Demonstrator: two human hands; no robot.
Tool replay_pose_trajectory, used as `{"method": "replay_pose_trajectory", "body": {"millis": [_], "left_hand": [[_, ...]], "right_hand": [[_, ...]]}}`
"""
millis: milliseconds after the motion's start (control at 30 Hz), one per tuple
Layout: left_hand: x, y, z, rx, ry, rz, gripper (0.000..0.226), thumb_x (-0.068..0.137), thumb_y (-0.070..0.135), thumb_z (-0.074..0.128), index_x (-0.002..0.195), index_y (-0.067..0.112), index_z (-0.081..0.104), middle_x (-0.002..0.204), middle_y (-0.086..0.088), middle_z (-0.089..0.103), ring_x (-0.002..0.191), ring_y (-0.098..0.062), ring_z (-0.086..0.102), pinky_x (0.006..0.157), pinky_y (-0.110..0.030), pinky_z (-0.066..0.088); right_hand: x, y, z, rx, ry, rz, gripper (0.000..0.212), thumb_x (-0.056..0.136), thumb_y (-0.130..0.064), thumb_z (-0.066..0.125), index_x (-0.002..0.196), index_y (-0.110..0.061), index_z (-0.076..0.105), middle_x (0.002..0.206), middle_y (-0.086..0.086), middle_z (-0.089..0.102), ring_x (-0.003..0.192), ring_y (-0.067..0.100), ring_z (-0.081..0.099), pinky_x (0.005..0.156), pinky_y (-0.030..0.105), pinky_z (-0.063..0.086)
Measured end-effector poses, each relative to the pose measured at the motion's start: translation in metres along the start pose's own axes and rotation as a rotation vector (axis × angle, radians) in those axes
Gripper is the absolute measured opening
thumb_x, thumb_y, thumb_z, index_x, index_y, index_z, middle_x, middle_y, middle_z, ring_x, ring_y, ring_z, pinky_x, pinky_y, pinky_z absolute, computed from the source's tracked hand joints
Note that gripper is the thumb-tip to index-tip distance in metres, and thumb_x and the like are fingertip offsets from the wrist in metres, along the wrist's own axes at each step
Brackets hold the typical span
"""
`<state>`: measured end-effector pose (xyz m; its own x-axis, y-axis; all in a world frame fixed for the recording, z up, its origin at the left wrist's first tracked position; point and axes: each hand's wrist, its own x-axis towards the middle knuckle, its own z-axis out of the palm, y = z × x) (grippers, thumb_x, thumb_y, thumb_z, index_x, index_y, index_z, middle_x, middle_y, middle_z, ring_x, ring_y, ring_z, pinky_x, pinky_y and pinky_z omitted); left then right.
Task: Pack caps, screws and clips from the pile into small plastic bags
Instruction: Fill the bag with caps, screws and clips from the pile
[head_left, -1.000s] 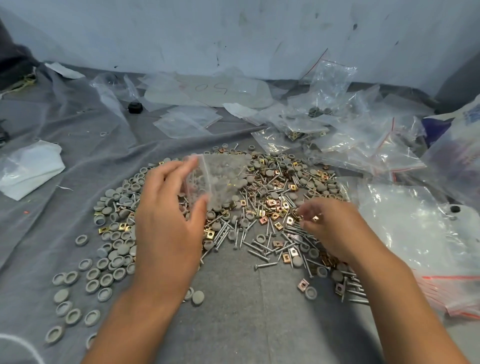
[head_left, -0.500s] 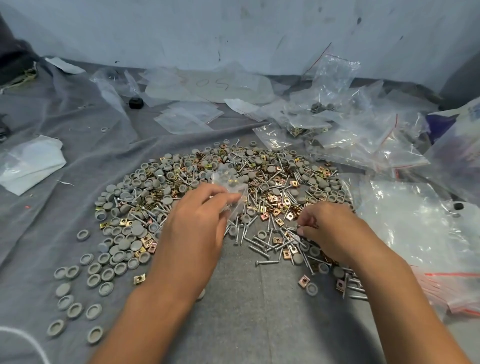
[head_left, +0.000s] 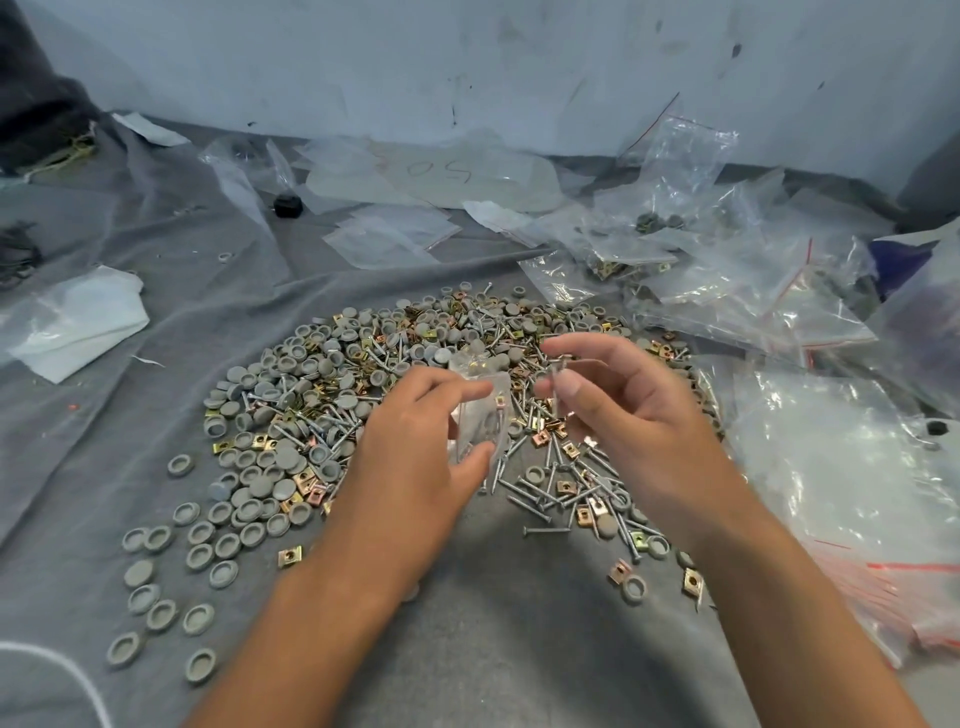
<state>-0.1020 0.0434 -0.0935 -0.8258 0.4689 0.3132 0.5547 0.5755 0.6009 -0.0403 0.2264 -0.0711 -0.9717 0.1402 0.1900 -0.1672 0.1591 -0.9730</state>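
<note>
Two hands working above the pile (head_left: 415, 395) of grey caps, screws and brass-coloured clips spread on the grey cloth (head_left: 493, 649). Left hand (head_left: 415, 457) gripping a small clear bag (head_left: 480, 410) between thumb below and curled fingers above, holding it upright just over the heap. Right hand (head_left: 618, 415) hovering just beside the bag's mouth, thumb and forefinger pinching what looks like a few screws (head_left: 558, 384), though too blurred to count. Judging by this, loading screws into the bag, mid-step. Next, probably needing the bag's mouth kept open and steady while lining the screws up lengthwise, since long screws could snag on the film or pierce it. Inside the held bag, showing faintly through the plastic: one clip, a screw and some grey caps; full count not readable. Lying to the right, a heap of clear bags with red strips (head_left: 779, 291), several already holding caps and clips. Resting beyond the pile, a stack of flat empty bags (head_left: 389, 234).
</note>
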Motion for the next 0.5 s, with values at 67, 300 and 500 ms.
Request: {"method": "replay_pose_trajectory", "body": {"millis": [67, 300, 500], "left_hand": [[0.000, 0.000, 0.000, -0.020, -0.017, -0.012, 0.053, 0.081, 0.021, 0.083, 0.130, 0.029, 0.065, 0.108, 0.021, 0.051, 0.088, 0.003, 0.052, 0.082, 0.000, 0.033], [-0.002, 0.005, -0.002, -0.070, -0.002, -0.007, 0.052, 0.080, 0.020, 0.083, 0.128, 0.028, 0.065, 0.106, 0.019, 0.053, 0.089, -0.006, 0.055, 0.080, -0.005, 0.039], [-0.001, 0.005, -0.003, -0.039, 0.008, 0.007, 0.046, 0.084, 0.024, 0.078, 0.128, 0.030, 0.066, 0.109, 0.019, 0.055, 0.093, 0.002, 0.054, 0.084, -0.007, 0.039]], "right_hand": [[0.001, 0.002, 0.013, 0.026, 0.026, -0.067, 0.017, 0.093, -0.026, 0.066, 0.110, -0.025, 0.067, 0.096, -0.001, 0.076, 0.084, 0.012, 0.070, 0.071, 0.023, 0.054], [0.000, 0.016, 0.028, -0.542, 0.174, -0.357, 0.023, 0.087, -0.017, 0.078, 0.104, -0.030, 0.069, 0.093, -0.021, 0.069, 0.083, -0.001, 0.064, 0.075, 0.009, 0.046], [0.000, 0.019, 0.027, -0.693, 0.180, -0.369, 0.026, 0.084, -0.024, 0.080, 0.106, -0.032, 0.069, 0.099, -0.017, 0.066, 0.089, 0.000, 0.055, 0.077, 0.014, 0.041]]}}
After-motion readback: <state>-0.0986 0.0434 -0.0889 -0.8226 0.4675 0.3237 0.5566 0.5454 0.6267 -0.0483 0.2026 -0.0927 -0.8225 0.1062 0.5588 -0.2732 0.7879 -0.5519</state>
